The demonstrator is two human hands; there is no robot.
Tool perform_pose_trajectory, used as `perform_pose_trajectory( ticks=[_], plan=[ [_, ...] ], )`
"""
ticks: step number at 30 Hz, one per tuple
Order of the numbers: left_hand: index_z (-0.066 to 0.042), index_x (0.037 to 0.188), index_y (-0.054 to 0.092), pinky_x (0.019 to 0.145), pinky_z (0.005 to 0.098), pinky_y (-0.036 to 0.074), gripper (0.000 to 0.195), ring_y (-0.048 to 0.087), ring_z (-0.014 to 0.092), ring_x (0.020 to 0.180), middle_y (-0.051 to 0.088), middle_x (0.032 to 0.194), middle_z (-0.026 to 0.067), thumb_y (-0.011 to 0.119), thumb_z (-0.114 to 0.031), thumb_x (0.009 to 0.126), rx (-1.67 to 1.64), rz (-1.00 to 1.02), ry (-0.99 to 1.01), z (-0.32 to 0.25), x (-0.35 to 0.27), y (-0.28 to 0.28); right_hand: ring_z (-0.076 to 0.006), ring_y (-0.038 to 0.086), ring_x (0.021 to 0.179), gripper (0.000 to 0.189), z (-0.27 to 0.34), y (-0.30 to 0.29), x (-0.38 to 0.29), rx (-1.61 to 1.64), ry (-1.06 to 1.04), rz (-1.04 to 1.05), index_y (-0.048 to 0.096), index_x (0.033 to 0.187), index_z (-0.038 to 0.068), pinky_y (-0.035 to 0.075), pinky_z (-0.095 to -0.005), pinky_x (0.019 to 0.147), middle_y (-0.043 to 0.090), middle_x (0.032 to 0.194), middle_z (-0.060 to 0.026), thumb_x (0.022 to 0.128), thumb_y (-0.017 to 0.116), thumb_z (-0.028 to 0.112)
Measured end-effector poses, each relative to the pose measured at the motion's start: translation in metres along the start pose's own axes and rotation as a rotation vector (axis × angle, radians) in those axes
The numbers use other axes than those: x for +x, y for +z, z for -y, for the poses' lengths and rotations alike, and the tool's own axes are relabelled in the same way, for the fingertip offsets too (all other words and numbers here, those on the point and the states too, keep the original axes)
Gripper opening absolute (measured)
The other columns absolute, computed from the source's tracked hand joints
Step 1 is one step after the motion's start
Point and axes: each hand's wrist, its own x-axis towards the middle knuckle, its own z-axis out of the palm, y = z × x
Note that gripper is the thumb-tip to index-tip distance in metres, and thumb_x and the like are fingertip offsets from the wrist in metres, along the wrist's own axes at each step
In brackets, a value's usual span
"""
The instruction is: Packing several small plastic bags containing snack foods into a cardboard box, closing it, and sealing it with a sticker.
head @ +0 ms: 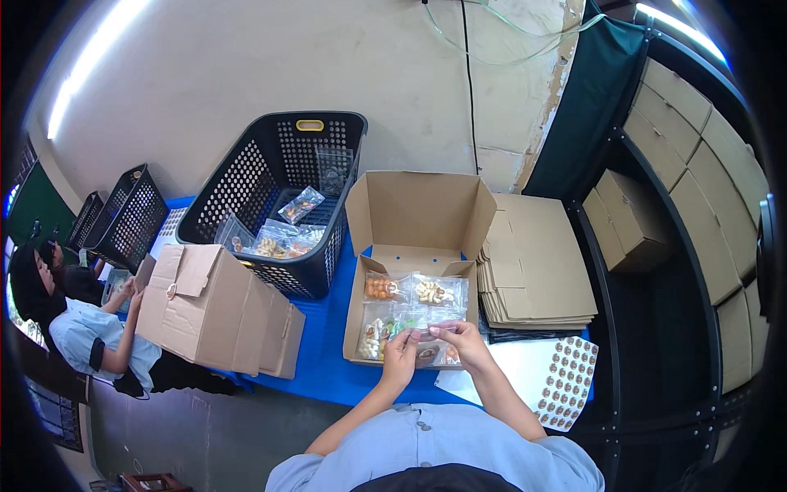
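My left hand [401,358] and my right hand [465,345] pinch the top edge of a clear plastic pouch [428,355] between thumbs and fingers. It bears a round brown sticker, and its contents are hard to make out. Both hands are over the front of an open cardboard box [353,320], whose lid [424,209] stands raised at the back. Inside lie a pouch of orange-brown round snacks [382,287], a pouch of cashew-like pale nuts [434,291] and a pouch of whitish pieces [371,339]. Green-wrapped items [396,326] show partly behind my fingers.
A black perforated basket [258,184] with several filled pouches stands back left, behind closed cardboard boxes [203,307]. Flattened cartons [541,258] are stacked at right, near a sticker sheet [565,381]. Shelving with boxes [701,221] rises at far right. A co-worker [104,338] stands at left.
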Motion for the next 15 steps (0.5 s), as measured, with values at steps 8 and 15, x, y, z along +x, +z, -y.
perform_pose_trajectory(
  ticks=[8,15],
  plan=[
    [0.002,0.1,0.063,0.084,0.026,0.042,0.035,0.055,0.009,0.089,0.064,0.094,0.0042,0.047,-0.029,0.099,0.147,0.066,0.107,0.015,0.01,-0.029,-0.0127,0.062,0.086,0.034,0.028,0.0,-0.016,-0.041,0.053,0.231,0.06,0.118,-0.003,0.047,-0.0254,0.082,0.068,0.092,-0.0063,0.096,0.054,0.023],
    [0.001,0.116,0.058,0.103,0.0352,0.035,0.043,0.055,0.025,0.113,0.061,0.116,0.0173,0.043,-0.035,0.099,-0.017,0.042,0.167,-0.037,0.024,-0.046,-0.0191,0.053,0.117,0.038,0.049,0.01,-0.013,-0.069,-0.435,-0.14,0.056,0.124,-0.001,0.039,-0.0337,0.1,0.062,0.12,-0.0118,0.1,0.042,0.025]
  ],
)
